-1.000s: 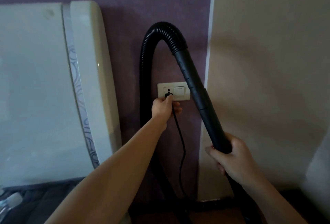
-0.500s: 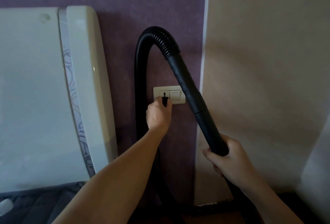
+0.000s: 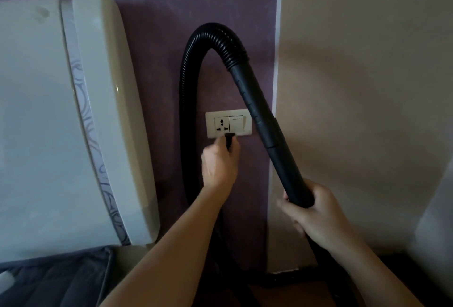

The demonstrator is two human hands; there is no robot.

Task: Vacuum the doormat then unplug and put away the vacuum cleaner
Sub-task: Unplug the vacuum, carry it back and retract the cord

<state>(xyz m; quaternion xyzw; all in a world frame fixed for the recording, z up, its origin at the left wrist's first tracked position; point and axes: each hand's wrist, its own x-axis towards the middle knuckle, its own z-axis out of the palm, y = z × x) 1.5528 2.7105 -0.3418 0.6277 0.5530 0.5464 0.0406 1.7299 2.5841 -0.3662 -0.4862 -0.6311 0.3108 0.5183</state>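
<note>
Plug (image 3: 229, 139) is no longer seated: it hangs just under the lower edge of the glossy socket plate (image 3: 210, 125), pinched in our left hand (image 3: 219, 167), so we judge unplugging done. Our right hand (image 3: 316, 213) grips the smooth rigid wand (image 3: 269, 132) below the ribbed black hose (image 3: 213, 34)

A dim corner where two walls meet in front of me.

The purple wall (image 3: 159, 12) meets a light brown wall (image 3: 367, 86) at a thin white strip (image 3: 278, 37). On my left a big cream board (image 3: 105, 86) with a swirly grey band (image 3: 84, 101) stands against the purple wall. A dark grey cloth (image 3: 61, 279) lies below it. A bit of brown floor (image 3: 277, 294) shows at the bottom.
</note>
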